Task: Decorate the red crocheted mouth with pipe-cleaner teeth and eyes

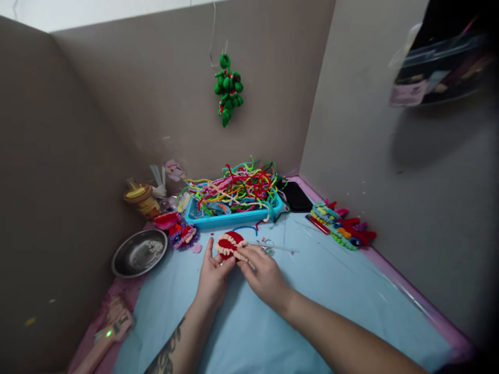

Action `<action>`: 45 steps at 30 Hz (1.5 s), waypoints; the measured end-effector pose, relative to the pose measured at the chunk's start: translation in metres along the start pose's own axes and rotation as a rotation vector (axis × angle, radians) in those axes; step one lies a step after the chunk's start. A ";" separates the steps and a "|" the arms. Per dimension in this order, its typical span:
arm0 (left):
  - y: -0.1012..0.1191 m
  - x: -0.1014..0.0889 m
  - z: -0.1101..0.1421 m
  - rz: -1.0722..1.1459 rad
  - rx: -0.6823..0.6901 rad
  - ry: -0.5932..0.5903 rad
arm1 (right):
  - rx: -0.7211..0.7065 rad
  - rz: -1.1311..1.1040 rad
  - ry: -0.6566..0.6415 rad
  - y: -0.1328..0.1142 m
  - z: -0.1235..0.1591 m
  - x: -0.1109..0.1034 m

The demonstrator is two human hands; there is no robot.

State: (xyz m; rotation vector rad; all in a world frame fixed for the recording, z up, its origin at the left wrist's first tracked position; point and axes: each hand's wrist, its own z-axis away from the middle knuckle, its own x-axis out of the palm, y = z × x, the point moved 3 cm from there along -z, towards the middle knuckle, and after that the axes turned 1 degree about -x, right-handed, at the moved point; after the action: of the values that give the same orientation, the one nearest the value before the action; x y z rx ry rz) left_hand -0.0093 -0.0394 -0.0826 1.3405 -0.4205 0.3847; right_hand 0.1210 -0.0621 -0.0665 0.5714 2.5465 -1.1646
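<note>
A small red yarn piece (229, 244) with a ruffled cream loop across its face sits between my two hands. My left hand (213, 274) grips its left and lower edge, with the thumb in front and a finger raised beside it. On the other side, my right hand (262, 267) has its fingers closed at the piece's right edge, over the end of the cream trim. Whether a tool is also in those fingers cannot be made out. Just beyond the right knuckles lie small scissors (268, 249) and a thin pale stick (286, 250) on the blue cloth.
A blue tray (230, 221) heaped with colourful yarn ends stands at the back. To the left are a metal bowl (134, 254) with small white bits and a pink glue gun (111, 332). A phone (296, 196) and crocheted pieces (343, 226) lie right. Walls enclose the table.
</note>
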 end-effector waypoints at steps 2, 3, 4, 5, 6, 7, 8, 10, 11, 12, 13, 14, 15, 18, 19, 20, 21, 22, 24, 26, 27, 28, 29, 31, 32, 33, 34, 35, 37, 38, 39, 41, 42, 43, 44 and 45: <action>0.001 0.000 0.000 0.020 0.005 -0.005 | -0.010 0.004 0.008 -0.001 0.001 -0.001; 0.001 0.001 0.001 0.027 0.007 -0.010 | -0.015 0.009 0.010 -0.001 0.001 -0.002; 0.001 0.001 0.001 0.033 0.006 -0.015 | -0.018 0.014 0.012 -0.001 0.001 -0.002; 0.000 0.002 0.002 0.039 0.003 -0.018 | -0.020 0.018 0.013 0.000 0.001 -0.001; -0.001 0.002 0.002 0.045 -0.002 -0.019 | -0.021 0.021 0.013 0.000 0.002 -0.001; -0.001 0.002 0.002 0.052 -0.006 -0.020 | -0.022 0.023 0.012 0.001 0.002 0.000; -0.002 0.002 0.002 0.058 -0.010 -0.021 | -0.025 0.025 0.010 0.001 0.002 0.000; -0.003 0.001 0.002 0.073 -0.011 -0.017 | -0.036 0.028 0.003 0.001 0.002 0.001; -0.002 0.001 0.001 0.080 -0.009 -0.014 | -0.038 0.028 -0.006 0.000 0.002 0.002; -0.002 0.000 0.000 0.085 -0.003 -0.009 | -0.036 0.024 -0.014 -0.001 0.002 0.002; -0.001 -0.001 -0.001 0.087 0.005 -0.005 | -0.028 0.016 -0.018 -0.001 0.002 0.001; 0.000 -0.001 -0.002 0.088 0.019 -0.006 | -0.015 0.004 -0.016 -0.002 0.002 0.000; 0.001 -0.002 -0.002 0.087 0.035 -0.012 | 0.004 -0.008 -0.005 -0.002 0.002 -0.001; 0.005 -0.002 -0.004 0.073 0.082 -0.050 | 0.053 -0.036 0.041 -0.001 0.003 -0.007; 0.006 -0.001 -0.005 0.065 0.095 -0.065 | 0.060 -0.044 0.052 -0.001 0.003 -0.008; 0.007 -0.001 -0.005 0.055 0.105 -0.074 | 0.063 -0.052 0.060 0.000 0.003 -0.010; 0.007 -0.001 -0.005 0.046 0.114 -0.077 | 0.066 -0.064 0.068 0.000 0.003 -0.010; 0.008 -0.001 -0.005 0.039 0.122 -0.078 | 0.075 -0.078 0.078 0.001 0.002 -0.011; 0.008 -0.001 -0.006 0.038 0.132 -0.083 | 0.130 -0.120 0.098 0.004 0.002 -0.010; 0.008 -0.001 -0.006 0.054 0.131 -0.099 | 0.217 -0.182 0.115 0.009 0.002 -0.008; 0.008 -0.001 -0.007 0.065 0.128 -0.111 | 0.263 -0.222 0.120 0.011 0.002 -0.006; 0.008 -0.002 -0.007 0.078 0.124 -0.122 | 0.306 -0.267 0.124 0.013 0.003 -0.005; 0.008 -0.002 -0.007 0.092 0.119 -0.127 | 0.345 -0.312 0.128 0.015 0.003 -0.003; 0.007 -0.003 -0.008 0.121 0.107 -0.128 | 0.409 -0.404 0.131 0.017 0.003 0.000; 0.007 -0.004 -0.009 0.135 0.099 -0.129 | 0.437 -0.448 0.129 0.018 0.003 0.001; 0.007 -0.004 -0.009 0.146 0.092 -0.131 | 0.463 -0.489 0.129 0.018 0.002 0.001; 0.007 -0.005 -0.009 0.154 0.086 -0.136 | 0.490 -0.528 0.127 0.018 0.001 0.002; 0.007 -0.005 -0.010 0.158 0.079 -0.143 | 0.520 -0.565 0.126 0.018 0.000 0.002; 0.006 -0.006 -0.010 0.161 0.064 -0.158 | 0.582 -0.633 0.121 0.020 -0.002 0.003; 0.006 -0.007 -0.010 0.162 0.057 -0.162 | 0.609 -0.661 0.115 0.021 -0.003 0.004; 0.006 -0.007 -0.010 0.164 0.049 -0.164 | 0.633 -0.686 0.106 0.023 -0.004 0.005; 0.006 -0.007 -0.009 0.166 0.041 -0.161 | 0.671 -0.737 0.087 0.026 -0.006 0.007; 0.006 -0.007 -0.009 0.165 0.037 -0.159 | 0.688 -0.765 0.083 0.028 -0.006 0.008; 0.006 -0.006 -0.008 0.162 0.034 -0.158 | 0.705 -0.795 0.084 0.030 -0.006 0.009; 0.005 -0.005 -0.007 0.158 0.034 -0.158 | 0.722 -0.825 0.088 0.032 -0.006 0.009; 0.005 -0.005 -0.007 0.154 0.033 -0.162 | 0.740 -0.851 0.094 0.034 -0.006 0.010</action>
State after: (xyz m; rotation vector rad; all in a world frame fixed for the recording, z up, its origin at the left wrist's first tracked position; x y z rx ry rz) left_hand -0.0155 -0.0321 -0.0815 1.3811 -0.6578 0.4130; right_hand 0.1274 -0.0354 -0.0891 -0.4223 2.4038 -2.4345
